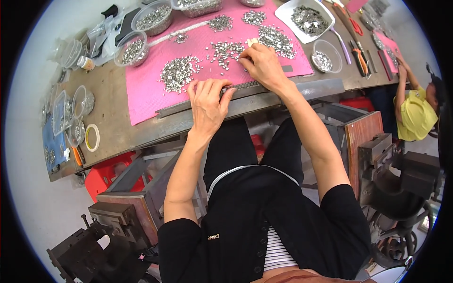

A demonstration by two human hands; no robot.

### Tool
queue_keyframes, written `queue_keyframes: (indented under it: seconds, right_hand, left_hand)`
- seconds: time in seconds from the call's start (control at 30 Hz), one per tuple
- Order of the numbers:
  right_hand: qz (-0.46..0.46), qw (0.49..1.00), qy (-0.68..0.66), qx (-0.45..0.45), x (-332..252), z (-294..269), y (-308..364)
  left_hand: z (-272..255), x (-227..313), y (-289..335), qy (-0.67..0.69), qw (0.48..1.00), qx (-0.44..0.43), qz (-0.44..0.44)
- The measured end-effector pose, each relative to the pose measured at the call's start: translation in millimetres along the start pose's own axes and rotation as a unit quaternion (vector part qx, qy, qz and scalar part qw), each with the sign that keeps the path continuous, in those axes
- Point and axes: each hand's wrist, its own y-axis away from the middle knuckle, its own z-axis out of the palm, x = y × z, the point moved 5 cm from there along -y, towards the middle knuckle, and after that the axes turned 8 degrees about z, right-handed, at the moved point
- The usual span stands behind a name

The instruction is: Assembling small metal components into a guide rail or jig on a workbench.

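Note:
Along the near edge of a pink mat (141, 96) runs a narrow metal rail (177, 109) with a row of small metal pieces (246, 85) set along it. My left hand (207, 101) rests at the rail, fingers bent and thumb close to the forefinger; a small dark bit shows by the thumb, too small to name. Over the mat to its right, my right hand (264, 66) has its fingertips drawn together and pointing down; what they hold, if anything, is hidden. Loose piles of shiny metal pieces (178, 74) lie beyond both hands, and a smaller scatter (225, 52) sits between them.
Clear plastic tubs of metal pieces (133, 51) stand at the back left. A white tray (283, 16) and a round tub (327, 59) are at the right, near orange-handled pliers (361, 63). A tape roll (92, 137) lies far left. Another person in yellow (415, 115) works far right.

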Motion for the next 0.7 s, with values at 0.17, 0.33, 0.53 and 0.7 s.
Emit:
queue_keyframes:
  seconds: [0.17,0.33,0.53,0.7]
  right_hand:
    - [-0.015,0.999,0.025,0.027,-1,8,0]
    - [-0.068,0.994,0.076,0.044,-8,9,-3]
    - [-0.088,0.994,0.042,0.043,-7,2,4]
    - [-0.031,0.999,-0.004,0.029,3,-3,2]
  left_hand:
    - [0,1,-4,-0.005,0.999,0.008,-0.035]
    - [-7,-20,-20,-0.08,0.995,-0.019,-0.057]
    - [4,-32,-33,-0.092,0.993,-0.059,-0.044]
    - [6,-36,-33,-0.115,0.992,-0.048,-0.032]
